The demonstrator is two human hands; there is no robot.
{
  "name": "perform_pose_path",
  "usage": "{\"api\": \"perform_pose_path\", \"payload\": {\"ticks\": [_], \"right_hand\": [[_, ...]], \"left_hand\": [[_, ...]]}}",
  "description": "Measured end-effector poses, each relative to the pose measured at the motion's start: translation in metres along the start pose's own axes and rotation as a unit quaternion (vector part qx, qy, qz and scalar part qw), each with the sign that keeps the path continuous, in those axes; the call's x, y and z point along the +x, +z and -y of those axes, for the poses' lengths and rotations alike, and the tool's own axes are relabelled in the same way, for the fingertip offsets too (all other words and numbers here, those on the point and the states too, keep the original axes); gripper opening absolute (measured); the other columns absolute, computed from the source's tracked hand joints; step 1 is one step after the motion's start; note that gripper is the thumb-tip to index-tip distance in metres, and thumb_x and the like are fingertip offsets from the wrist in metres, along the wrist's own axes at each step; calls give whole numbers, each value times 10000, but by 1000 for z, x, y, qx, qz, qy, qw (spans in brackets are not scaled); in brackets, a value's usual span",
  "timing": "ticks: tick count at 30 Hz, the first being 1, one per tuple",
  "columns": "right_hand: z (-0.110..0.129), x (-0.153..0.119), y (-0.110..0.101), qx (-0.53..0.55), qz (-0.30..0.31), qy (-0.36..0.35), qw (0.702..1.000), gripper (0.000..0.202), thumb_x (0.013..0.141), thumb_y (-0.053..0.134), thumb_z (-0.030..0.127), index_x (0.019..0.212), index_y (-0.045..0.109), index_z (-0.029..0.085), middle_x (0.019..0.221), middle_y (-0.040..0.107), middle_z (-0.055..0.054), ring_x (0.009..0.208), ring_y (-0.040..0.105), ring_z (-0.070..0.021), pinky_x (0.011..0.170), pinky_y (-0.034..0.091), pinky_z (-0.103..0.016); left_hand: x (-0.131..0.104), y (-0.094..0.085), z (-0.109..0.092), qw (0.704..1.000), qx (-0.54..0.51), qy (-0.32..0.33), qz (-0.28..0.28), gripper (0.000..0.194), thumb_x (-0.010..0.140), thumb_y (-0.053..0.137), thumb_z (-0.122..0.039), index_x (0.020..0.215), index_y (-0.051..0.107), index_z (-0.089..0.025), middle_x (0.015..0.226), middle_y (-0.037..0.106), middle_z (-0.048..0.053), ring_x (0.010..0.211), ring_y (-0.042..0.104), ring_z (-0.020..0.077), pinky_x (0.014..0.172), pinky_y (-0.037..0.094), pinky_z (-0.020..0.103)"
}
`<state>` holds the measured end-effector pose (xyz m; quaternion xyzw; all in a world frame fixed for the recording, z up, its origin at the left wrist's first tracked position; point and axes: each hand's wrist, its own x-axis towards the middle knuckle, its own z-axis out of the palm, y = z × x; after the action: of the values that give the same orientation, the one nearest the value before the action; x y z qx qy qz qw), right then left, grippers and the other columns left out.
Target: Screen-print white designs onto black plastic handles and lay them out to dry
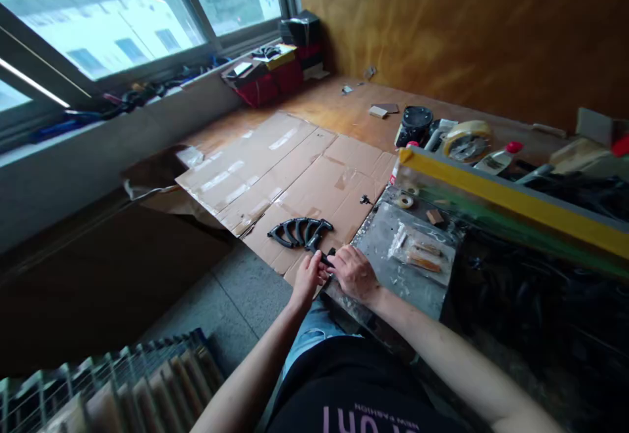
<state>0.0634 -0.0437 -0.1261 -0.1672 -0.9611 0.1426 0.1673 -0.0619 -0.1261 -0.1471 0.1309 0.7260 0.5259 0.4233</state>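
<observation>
Several black curved, handle-like parts (297, 231) lie in a fan-shaped row on the flattened cardboard (314, 190). Just in front of them, my left hand (308, 278) pinches a small black piece (325, 260) between thumb and fingers. My right hand (354, 274) is closed on the other side of the same piece, its fingertips close to the left thumb. Fingers hide much of the piece, and I cannot tell whether it touches the nearest part of the row. A small dark cluster (365, 199) of bits rests on the cardboard beyond my right hand.
Right of the cardboard lies a grey board (376, 236) with a plastic bag (423, 256) holding brown-handled tools, and a tape roll (405, 201). A yellow-edged bin (511, 194) holds dark parts. Larger tape (466, 139) sits behind; a wire rack (113, 380) stands lower left.
</observation>
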Motion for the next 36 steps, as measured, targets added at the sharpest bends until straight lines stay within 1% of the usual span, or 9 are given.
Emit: {"api": "perform_pose_path", "payload": {"ticks": [6, 8, 11, 16, 21, 25, 30, 34, 36], "right_hand": [[-1, 74, 59, 25, 64, 58, 996, 286, 977, 533, 354, 1190, 650, 204, 1096, 664, -100, 1049, 532, -247, 896, 430, -376], [-5, 93, 75, 4, 95, 92, 991, 277, 978, 531, 355, 1173, 657, 203, 1070, 675, -101, 1052, 530, -248, 886, 434, -370], [-8, 112, 92, -29, 142, 129, 981, 274, 979, 526, 378, 1139, 666, 206, 1040, 688, -103, 1048, 528, -250, 868, 434, -363], [-3, 124, 102, -38, 162, 157, 973, 312, 984, 501, 406, 1103, 675, 176, 1001, 689, -117, 1049, 533, -264, 874, 438, -369], [2, 131, 103, -15, 161, 175, 971, 330, 969, 530, 414, 1159, 653, 175, 1023, 679, -119, 1071, 525, -267, 883, 444, -363], [5, 131, 100, -5, 173, 179, 969, 373, 952, 561, 422, 1213, 624, 163, 1082, 674, -129, 1081, 529, -276, 882, 456, -379], [4, 118, 100, 6, 164, 159, 973, 424, 956, 552, 388, 1305, 580, 150, 1246, 635, -155, 1128, 524, -285, 906, 467, -407], [4, 114, 105, 15, 163, 172, 971, 354, 974, 517, 345, 1265, 617, 170, 1257, 644, -149, 1134, 533, -286, 909, 479, -422], [3, 115, 107, 18, 169, 174, 970, 327, 983, 494, 325, 1240, 632, 178, 1254, 649, -138, 1123, 537, -282, 903, 485, -417]], "left_hand": [[59, -113, 25, 987, 92, -30, -130, 511, 795, 411, -685, 778, 519, -186, 742, 680, 78, 545, 551, 140, 478, 384, 245], [78, -139, 30, 979, 136, -54, -140, 484, 830, 380, -635, 747, 537, -186, 755, 698, 101, 552, 574, 160, 473, 394, 257], [97, -160, 34, 968, 202, -85, -121, 436, 856, 386, -589, 747, 552, -200, 709, 703, 92, 551, 613, 197, 490, 420, 286], [115, -161, 31, 944, 304, -97, -88, 390, 879, 411, -553, 762, 566, -215, 635, 685, 94, 609, 669, 263, 634, 486, 366], [152, -158, 10, 917, 381, -54, -106, 371, 898, 388, -507, 822, 589, -205, 842, 713, 199, 895, 686, 371, 797, 479, 463], [179, -160, -7, 907, 407, 6, -111, 305, 902, 427, -462, 922, 598, -209, 948, 712, 177, 954, 669, 342, 834, 476, 438], [157, -148, -7, 890, 422, 72, -158, 392, 907, 460, -501, 1119, 575, -192, 1072, 676, 164, 1053, 630, 330, 895, 467, 449], [129, -114, 3, 847, 452, 237, -152, 484, 903, 499, -514, 1250, 586, -187, 1353, 558, 174, 1252, 511, 323, 1030, 404, 438], [125, -97, 8, 826, 484, 257, -134, 522, 872, 552, -533, 1262, 609, -191, 1415, 526, 172, 1313, 453, 357, 1081, 356, 476]]}}
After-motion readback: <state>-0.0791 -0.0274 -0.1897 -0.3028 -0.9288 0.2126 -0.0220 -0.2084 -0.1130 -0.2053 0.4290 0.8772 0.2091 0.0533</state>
